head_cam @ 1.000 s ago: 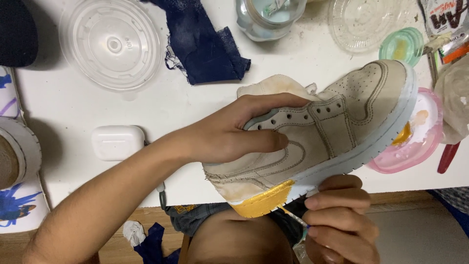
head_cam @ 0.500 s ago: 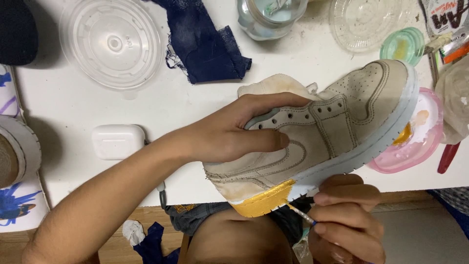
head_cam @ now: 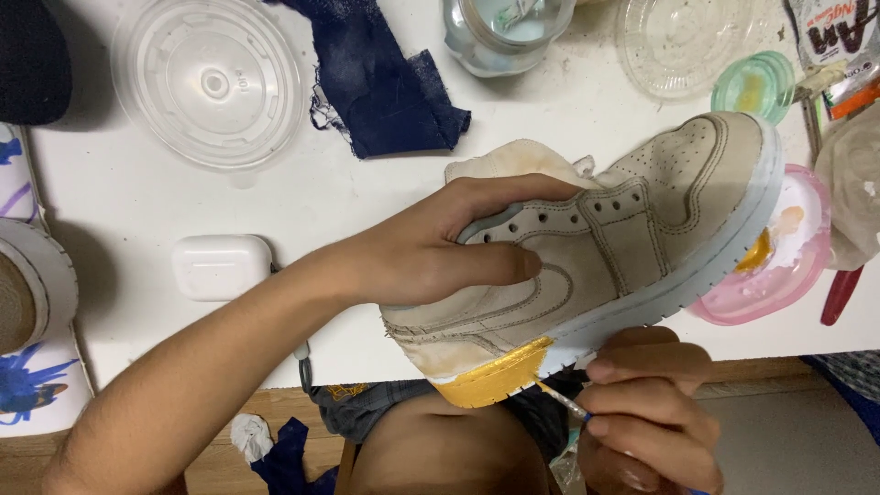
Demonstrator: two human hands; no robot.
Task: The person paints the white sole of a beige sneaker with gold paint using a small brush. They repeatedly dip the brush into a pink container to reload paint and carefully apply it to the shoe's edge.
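Observation:
My left hand (head_cam: 440, 252) grips a worn beige high-top sneaker (head_cam: 632, 229) by its collar, holding it on its side above the white table's (head_cam: 137, 215) front edge. The heel part of its pale sole carries fresh yellow-gold paint (head_cam: 495, 376). Below the sole, my right hand (head_cam: 646, 408) pinches a thin paintbrush (head_cam: 561, 401) whose tip touches the edge of the painted patch.
A pink lid used as a palette (head_cam: 788, 266) lies under the toe. A dark blue rag (head_cam: 385, 82), a clear plastic lid (head_cam: 211, 82), a glass jar (head_cam: 504, 32), a small white case (head_cam: 220, 266) and another shoe (head_cam: 27, 302) at the left edge are on the table.
The brush tip has shifted slightly along the sole's painted edge; my right hand has risen a little. The shoe and left hand hold the same pose.

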